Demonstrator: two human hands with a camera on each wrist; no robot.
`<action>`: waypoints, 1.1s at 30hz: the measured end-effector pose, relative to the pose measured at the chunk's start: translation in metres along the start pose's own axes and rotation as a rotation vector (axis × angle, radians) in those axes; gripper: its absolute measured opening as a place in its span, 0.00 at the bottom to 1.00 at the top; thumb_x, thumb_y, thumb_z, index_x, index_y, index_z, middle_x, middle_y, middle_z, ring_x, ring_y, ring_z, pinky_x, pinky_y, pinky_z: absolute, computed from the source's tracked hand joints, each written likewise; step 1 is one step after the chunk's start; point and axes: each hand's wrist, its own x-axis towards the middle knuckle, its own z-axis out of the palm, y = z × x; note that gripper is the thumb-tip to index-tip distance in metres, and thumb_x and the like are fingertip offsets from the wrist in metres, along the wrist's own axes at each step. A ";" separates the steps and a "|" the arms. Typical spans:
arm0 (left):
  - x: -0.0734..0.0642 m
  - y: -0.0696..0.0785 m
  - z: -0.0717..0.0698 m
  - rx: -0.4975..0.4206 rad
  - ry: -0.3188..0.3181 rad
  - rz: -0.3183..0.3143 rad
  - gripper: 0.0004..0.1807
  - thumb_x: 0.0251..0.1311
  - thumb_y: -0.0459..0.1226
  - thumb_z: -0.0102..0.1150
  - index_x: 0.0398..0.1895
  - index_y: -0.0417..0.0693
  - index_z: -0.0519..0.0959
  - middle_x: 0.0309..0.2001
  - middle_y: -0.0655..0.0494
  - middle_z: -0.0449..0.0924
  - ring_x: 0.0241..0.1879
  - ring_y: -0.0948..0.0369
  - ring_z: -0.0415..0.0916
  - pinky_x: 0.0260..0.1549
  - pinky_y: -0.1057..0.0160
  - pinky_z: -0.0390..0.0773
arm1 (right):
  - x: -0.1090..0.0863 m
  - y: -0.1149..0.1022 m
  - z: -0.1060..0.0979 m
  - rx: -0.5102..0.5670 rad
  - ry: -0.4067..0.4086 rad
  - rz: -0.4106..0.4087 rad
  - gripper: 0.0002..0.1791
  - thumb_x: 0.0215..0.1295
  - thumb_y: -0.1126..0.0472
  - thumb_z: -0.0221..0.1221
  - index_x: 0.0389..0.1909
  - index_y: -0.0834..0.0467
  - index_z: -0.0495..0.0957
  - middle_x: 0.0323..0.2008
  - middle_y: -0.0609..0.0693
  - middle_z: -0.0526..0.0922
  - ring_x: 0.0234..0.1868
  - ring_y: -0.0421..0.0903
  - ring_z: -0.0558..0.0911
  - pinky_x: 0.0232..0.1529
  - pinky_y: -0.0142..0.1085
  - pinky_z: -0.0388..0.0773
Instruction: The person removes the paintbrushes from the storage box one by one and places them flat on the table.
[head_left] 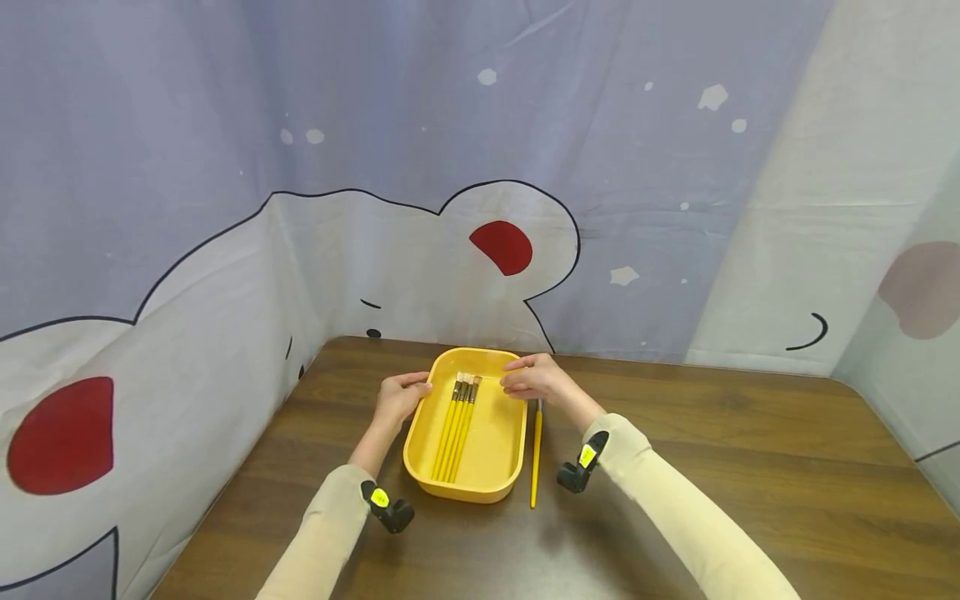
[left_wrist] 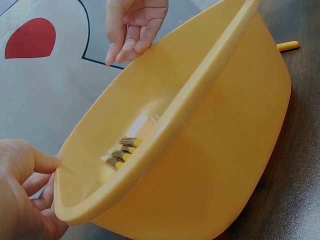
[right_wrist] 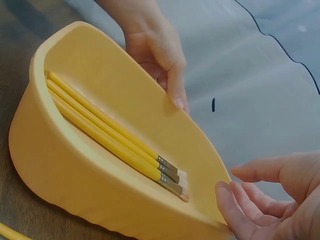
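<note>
A yellow plastic tray stands on the table, with several yellow-handled paintbrushes lying side by side along its left half, bristles at the far end. At the tray's far left rim, my left hand pinches the edge, thumb on top and fingers against the outside in the left wrist view. My right hand is at the far right rim, fingers loosely bent and nothing held; in the right wrist view its fingertips are at the rim, contact unclear. Another paintbrush lies on the table just right of the tray.
The brown wooden table extends to the right and in front of the tray. A printed curtain hangs close behind the table and along its left side. Each sleeve carries a small black wrist camera.
</note>
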 end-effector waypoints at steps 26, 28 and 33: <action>0.001 -0.001 0.001 -0.061 -0.012 -0.014 0.19 0.62 0.33 0.57 0.56 0.38 0.78 0.54 0.36 0.79 0.50 0.46 0.80 0.47 0.53 0.83 | 0.011 0.000 0.029 -0.070 0.036 -0.005 0.20 0.62 0.69 0.60 0.54 0.71 0.74 0.49 0.64 0.81 0.40 0.52 0.86 0.44 0.38 0.84; 0.001 -0.002 0.001 -0.062 -0.014 -0.011 0.19 0.62 0.33 0.57 0.56 0.38 0.78 0.54 0.36 0.78 0.50 0.46 0.80 0.47 0.53 0.83 | 0.012 0.001 0.031 -0.080 0.046 0.001 0.19 0.61 0.68 0.61 0.54 0.70 0.75 0.48 0.64 0.82 0.38 0.50 0.87 0.45 0.39 0.84; 0.000 -0.002 0.000 -0.067 -0.019 -0.006 0.19 0.62 0.33 0.57 0.56 0.38 0.78 0.53 0.36 0.79 0.50 0.45 0.80 0.45 0.54 0.83 | 0.015 0.002 0.035 -0.079 0.062 0.003 0.19 0.61 0.68 0.61 0.53 0.70 0.76 0.48 0.63 0.82 0.42 0.54 0.86 0.47 0.40 0.83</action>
